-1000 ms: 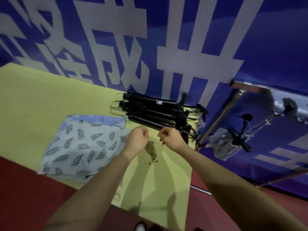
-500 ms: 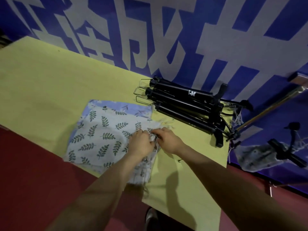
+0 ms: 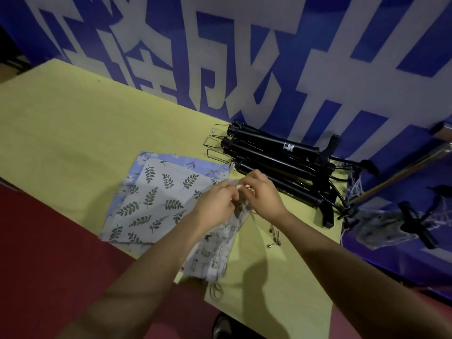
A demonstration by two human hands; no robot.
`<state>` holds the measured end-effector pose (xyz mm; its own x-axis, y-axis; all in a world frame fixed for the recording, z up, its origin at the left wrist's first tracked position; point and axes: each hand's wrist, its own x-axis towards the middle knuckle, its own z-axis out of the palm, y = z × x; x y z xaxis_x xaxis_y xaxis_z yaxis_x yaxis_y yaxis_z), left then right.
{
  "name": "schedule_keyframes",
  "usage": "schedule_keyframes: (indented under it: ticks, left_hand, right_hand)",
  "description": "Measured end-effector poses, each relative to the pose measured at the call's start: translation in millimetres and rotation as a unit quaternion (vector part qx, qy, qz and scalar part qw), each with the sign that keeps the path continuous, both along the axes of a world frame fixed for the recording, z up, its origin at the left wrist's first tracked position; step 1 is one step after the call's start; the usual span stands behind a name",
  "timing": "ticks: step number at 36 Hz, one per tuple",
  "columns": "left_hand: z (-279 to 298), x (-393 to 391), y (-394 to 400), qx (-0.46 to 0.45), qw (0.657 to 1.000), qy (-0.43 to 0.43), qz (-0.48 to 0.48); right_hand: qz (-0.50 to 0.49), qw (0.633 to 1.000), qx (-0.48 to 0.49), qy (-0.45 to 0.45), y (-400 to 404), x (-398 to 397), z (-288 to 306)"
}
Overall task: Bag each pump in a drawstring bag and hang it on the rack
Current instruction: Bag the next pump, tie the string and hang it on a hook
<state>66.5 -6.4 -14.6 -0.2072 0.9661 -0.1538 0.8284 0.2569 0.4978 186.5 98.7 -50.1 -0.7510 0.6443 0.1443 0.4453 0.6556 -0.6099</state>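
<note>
Your left hand [image 3: 216, 204] and right hand [image 3: 263, 198] both pinch the printed drawstring bag [image 3: 215, 250]; pumps [image 3: 276, 165] at 2 o'clock.

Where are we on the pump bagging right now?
Done: one bagged pump already hangs from the rack at the right. In hand: the left hand and right hand both grip the mouth of a small-print drawstring bag, no pump in it yet. Left: the black pumps stacked on the table, with the leaf-print bags flat beside them.
</note>
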Motion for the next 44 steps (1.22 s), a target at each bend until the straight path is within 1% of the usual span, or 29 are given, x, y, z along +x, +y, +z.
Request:
schedule_keyframes:
  ticks: [3,6,9,11,13,17,20,22,26,29,32,37,40,44]
  left_hand:
    - [15,3,7,0.013,0.999,0.023,-0.025]
    - [23,11,11,0.014,0.998,0.042,-0.049]
    - [22,17,11,0.004,0.998,0.032,-0.052]
    - [21,20,9,-0.003,0.999,0.017,-0.044]
    - [18,21,7,0.002,0.999,0.002,-0.037]
    - [16,23,4,0.014,1.000,-0.021,-0.001]
    - [15,22,6,-0.005,1.000,-0.012,0.008]
    - [14,23,9,-0.020,1.000,0.019,0.008]
    - [6,20,17,-0.039,0.989,0.144,-0.002]
    - [3,15,19,-0.052,0.986,0.160,-0.007]
    - [2,11,20,-0.068,0.989,0.134,-0.011]
    - [-2,4,22,-0.074,0.992,0.100,-0.003]
    - [-2,0,24,-0.083,0.992,0.093,-0.003]
    - [3,-5,22,-0.077,0.991,0.105,0.004]
  right_hand:
    - [-0.042,0.997,-0.049,0.045,4,7,8]
    - [-0.072,0.993,-0.062,0.073,7,13,16]
    - [-0.109,0.984,-0.085,0.108,10,22,22]
    - [-0.135,0.980,-0.108,0.102,11,32,19]
    - [-0.158,0.979,-0.119,0.054,10,43,10]
    - [-0.163,0.974,-0.123,-0.101,4,63,-12]
    - [-0.160,0.968,-0.100,-0.163,-2,66,-23]
    - [-0.149,0.966,-0.068,-0.200,-4,63,-28]
    - [-0.130,0.957,-0.019,-0.260,-4,52,-39]
    - [-0.130,0.949,-0.001,-0.289,-5,47,-49]
    - [-0.151,0.947,-0.006,-0.284,-3,45,-56]
    - [-0.150,0.946,0.002,-0.287,-3,46,-53]
    - [-0.182,0.956,0.000,-0.229,-4,51,-40]
    - [-0.211,0.973,-0.036,-0.085,-5,50,-14]
